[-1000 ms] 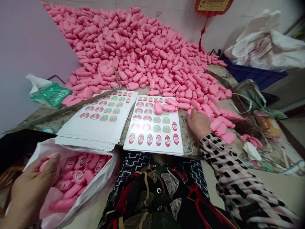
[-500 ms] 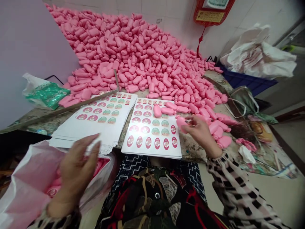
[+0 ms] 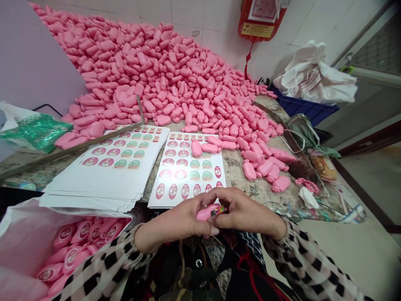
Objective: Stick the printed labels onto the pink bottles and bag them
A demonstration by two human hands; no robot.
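Both hands meet in front of my body, below the near edge of a sticker sheet [image 3: 158, 200]. My left hand [image 3: 180, 219] is curled around one end of a small pink bottle [image 3: 205, 212]. Gripping its other end is my right hand [image 3: 250, 211], with a multicoloured patch at the fingers. The fingers partly cover the bottle, and its far side is hidden. Pink oval, pink arched and green arched stickers cover the sheet. A few pink bottles [image 3: 196, 148] lie on its upper right corner.
A large heap of pink bottles [image 3: 150, 62] fills the back. Left are stacked sticker sheets [image 3: 97, 179], a metal strip [image 3: 75, 146] and a green packet [image 3: 37, 129]. An open white bag [image 3: 19, 234] at lower left holds labelled bottles. A blue crate [image 3: 303, 108] stands right.
My right hand has brought the pink bottle from the table to in front of my body. My left hand has moved right from above the bag and closed on it. The view has shifted.
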